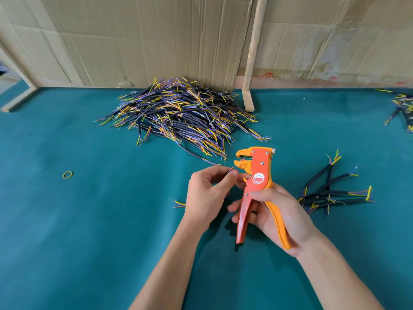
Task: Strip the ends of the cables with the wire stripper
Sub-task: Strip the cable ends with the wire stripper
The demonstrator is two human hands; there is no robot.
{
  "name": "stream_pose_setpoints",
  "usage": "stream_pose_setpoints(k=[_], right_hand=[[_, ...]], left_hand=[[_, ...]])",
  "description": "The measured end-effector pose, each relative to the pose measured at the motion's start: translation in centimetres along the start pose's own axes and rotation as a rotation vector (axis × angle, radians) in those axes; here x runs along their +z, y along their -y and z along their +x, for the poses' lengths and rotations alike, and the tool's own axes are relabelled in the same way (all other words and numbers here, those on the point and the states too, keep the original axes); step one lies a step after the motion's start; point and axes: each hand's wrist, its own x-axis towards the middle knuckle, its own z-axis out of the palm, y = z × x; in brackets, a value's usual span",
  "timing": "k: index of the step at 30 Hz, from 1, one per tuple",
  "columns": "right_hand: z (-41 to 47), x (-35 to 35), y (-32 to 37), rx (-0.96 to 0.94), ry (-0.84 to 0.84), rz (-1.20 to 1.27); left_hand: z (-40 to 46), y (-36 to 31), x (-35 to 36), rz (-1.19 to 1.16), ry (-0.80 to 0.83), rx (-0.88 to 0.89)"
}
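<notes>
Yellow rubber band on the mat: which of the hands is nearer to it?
Left. The left hand lies to the right of the rubber band; the right hand, gripping the wire stripper, is farther right.

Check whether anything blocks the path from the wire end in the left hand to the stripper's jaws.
Nothing visible does. The wire end pinched by the left hand sits just left of the wire stripper, held in the right hand, with open air between.

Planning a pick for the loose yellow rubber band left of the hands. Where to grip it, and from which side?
Come straight down from above onto the yellow rubber band. It lies flat on the green mat as an open ring, well apart from the big cable pile. Judging by that pose, put one finger inside the loop and one outside and pinch any one arc; a side approach has nothing to catch.
</notes>
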Motion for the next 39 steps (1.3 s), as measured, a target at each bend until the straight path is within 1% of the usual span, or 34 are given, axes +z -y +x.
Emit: stream_pose_setpoints(k=[4,7,11,14,21,24,30,32,39], right_hand=[[0.0,-0.3,0.0,-0.001,-0.023,-0.045],[0.0,-0.7,0.1,-0.024,-0.072,-0.083],[-0.1,-1.1,0.4,-0.032,-0.079,-0.107],[-0.1,-1.0,0.2,-0.028,-0.074,-0.124],[-0.4,-0.9,0.4,-0.043,-0.004,-0.096],[-0.4,-1.1,0.7,-0.061,-0.009,-0.069],[-0.3,-0.6,0.3,-0.028,-0.013,-0.127],[-0.2,-0.4,0.3,-0.013,-0.02,-0.148],[-0.4,0.5,0.2,0.032,-0.019,-0.118]], left_hand=[[0.0,0.0,0.7,0.099,-0.051,-0.026],[0.0,0.2,0.7,0.213,-0.129,-0.014],[0.0,0.3,0.4,0.203,-0.079,0.006],[0.0,0.3,0.3,0.183,-0.105,0.014],[-0.1,0.6,0.3,0.251,-0.079,0.07],[-0.2,0.6,0.3,0.283,-0.075,0.091],[-0.2,0.3,0.4,0.351,-0.063,0.113],[-0.2,0.1,0.3,0.341,-0.041,0.098],[0.0,-0.9,-0.5,0.143,0.055,-0.05]])
